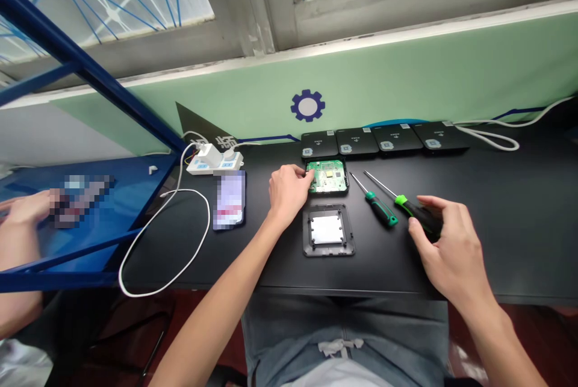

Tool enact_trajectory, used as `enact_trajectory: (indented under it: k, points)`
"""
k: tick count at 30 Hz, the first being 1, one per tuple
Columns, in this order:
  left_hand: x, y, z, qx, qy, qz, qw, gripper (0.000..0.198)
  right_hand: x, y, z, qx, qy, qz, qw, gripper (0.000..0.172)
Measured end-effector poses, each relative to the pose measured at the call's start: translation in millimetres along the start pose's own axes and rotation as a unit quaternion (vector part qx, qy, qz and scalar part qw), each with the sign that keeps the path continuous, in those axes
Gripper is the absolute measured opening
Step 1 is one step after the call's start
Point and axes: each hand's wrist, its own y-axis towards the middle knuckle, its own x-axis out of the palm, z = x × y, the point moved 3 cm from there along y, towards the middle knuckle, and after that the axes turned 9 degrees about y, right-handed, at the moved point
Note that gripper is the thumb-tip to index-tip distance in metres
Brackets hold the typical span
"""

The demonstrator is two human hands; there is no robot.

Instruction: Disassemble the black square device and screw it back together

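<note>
A small black device housing with its green circuit board (329,177) exposed lies on the dark tabletop. My left hand (289,189) grips its left edge, thumb near the board and fingers at the far side. Farther right, my right hand (451,242) is curled around the black handle of a larger screwdriver (403,200), whose shaft points away to the left. Part of that handle is hidden under my fingers. A smaller green-and-black screwdriver (382,209) lies beside it, untouched. Nearer to me rests the detached square cover (308,235), inside up, with a silvery plate (327,230) in its middle.
Several closed black devices (357,142) line the back by the green wall panel. To the left are a phone (229,200), a white power strip (215,164) and a looping white cable (209,224). Beyond the blue frame (130,113), another person's hand (31,206) is at a blue table.
</note>
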Motion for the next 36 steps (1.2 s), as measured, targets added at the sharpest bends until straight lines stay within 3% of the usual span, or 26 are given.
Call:
enact_trajectory:
  k: [4, 9, 13, 29, 32, 36]
  points:
    - [4.0, 4.1, 3.1, 0.002, -0.002, 0.005, 1.0, 0.026, -4.0, -8.8, -30.1, -0.075, -0.018, 0.031, 0.997, 0.024]
    - [7.8, 4.4, 3.6, 0.005, -0.007, 0.018, 1.0, 0.023, 14.4, -35.9, -86.9, -0.177, 0.044, -0.106, 0.978, 0.018]
    - [7.4, 3.5, 0.3, 0.003, -0.018, 0.025, 1.0, 0.021, 32.5, -51.4, -111.4, -0.205, 0.066, -0.138, 0.967, 0.016]
    - [8.6, -2.6, -5.3, 0.014, -0.048, 0.035, 0.998, 0.025, 47.9, -48.1, -112.6, -0.212, 0.016, -0.149, 0.966, 0.008]
    - [0.8, -13.4, -8.1, 0.031, -0.05, 0.055, 0.997, 0.033, 52.0, -46.0, -114.1, -0.229, 0.008, -0.144, 0.963, 0.008]
    - [-9.8, -44.4, -20.8, 0.067, -0.083, 0.067, 0.992, 0.025, 51.9, -43.6, -118.9, -0.262, 0.003, -0.138, 0.955, 0.011]
